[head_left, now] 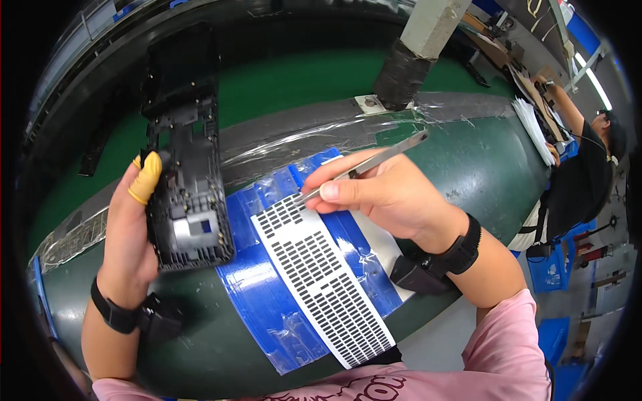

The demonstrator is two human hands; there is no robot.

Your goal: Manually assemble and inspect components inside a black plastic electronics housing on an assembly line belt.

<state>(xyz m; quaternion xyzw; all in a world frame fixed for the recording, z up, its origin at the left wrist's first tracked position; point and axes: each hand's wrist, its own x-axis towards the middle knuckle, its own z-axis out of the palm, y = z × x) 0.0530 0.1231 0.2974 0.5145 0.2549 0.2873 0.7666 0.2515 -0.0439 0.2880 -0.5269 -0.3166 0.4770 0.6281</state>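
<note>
My left hand (134,220), with a yellow finger cot (145,178) on the thumb, grips a long black plastic housing (188,167) along its left edge. The housing's ribbed inside faces me, with a silvery rectangle near its lower end. My right hand (374,187) pinches metal tweezers (381,159). Their tips touch or hover just over the top of a white sheet (314,267) with rows of small black rectangular pieces; which of the two I cannot tell. Under the sheet lies a blue board (261,307) partly covered in clear tape. Black straps circle both wrists.
A taped post (408,60) rises beyond the green table (475,160). Behind the table's edge runs a green belt (287,80). Another person (582,154) works at the far right, near stacked white papers (533,130). Blue bins (555,267) stand on the floor at right.
</note>
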